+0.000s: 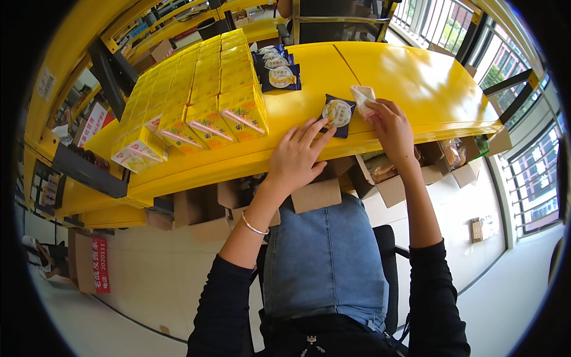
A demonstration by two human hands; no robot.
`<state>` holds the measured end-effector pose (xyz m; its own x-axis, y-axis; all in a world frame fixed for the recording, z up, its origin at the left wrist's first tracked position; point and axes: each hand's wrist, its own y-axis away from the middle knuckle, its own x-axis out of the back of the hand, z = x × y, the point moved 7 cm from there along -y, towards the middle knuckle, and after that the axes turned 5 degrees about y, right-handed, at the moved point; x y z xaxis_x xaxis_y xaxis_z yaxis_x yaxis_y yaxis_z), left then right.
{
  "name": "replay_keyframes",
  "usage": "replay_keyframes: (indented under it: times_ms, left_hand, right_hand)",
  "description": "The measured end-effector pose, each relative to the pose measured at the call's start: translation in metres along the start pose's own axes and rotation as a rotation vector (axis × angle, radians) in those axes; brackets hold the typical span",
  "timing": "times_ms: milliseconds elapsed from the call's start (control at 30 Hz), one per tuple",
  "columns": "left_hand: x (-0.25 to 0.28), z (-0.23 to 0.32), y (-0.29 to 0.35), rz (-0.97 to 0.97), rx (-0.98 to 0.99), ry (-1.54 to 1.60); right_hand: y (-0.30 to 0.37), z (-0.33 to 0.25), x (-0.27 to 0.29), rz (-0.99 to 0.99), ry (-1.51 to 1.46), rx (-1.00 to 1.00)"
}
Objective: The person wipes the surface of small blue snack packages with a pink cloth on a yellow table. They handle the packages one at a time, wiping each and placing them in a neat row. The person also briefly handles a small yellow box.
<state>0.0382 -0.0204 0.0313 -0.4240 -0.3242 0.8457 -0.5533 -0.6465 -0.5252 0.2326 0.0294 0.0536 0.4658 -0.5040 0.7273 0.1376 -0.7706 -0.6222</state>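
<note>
A small dark blue snack packet (336, 114) with a pale round print lies flat on the yellow shelf top. My left hand (299, 156) reaches over the front edge, fingers spread, with fingertips at the packet's left side. To the right of the packet, my right hand (391, 129) pinches a crumpled white cloth (363, 95) with a pinkish part, which rests against the yellow surface. Farther back, several more dark blue packets (282, 77) lie overlapped in a row. Beside them stands a block of yellow drink cartons (205, 83), the front ones with pink straws.
The yellow shelf top (410, 71) has a raised front edge. Beneath it, open cardboard boxes (317, 196) hold packaged goods, close to my lap. A dark upright post (110, 77) stands at the left. Barred windows (538, 172) are on the right, and a black chair (386, 250) is under me.
</note>
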Motion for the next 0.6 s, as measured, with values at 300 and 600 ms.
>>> replay_keyframes:
  times_ms: [300, 600]
  left_hand:
    - [0.006, -0.008, -0.022, 0.168, 0.293, 0.13]
    - [-0.003, -0.027, -0.026, 0.446, 0.399, 0.318]
  right_hand:
    - [0.015, -0.026, -0.008, 0.114, -0.101, 0.086]
    - [0.017, -0.057, -0.013, 0.181, -0.463, -0.084]
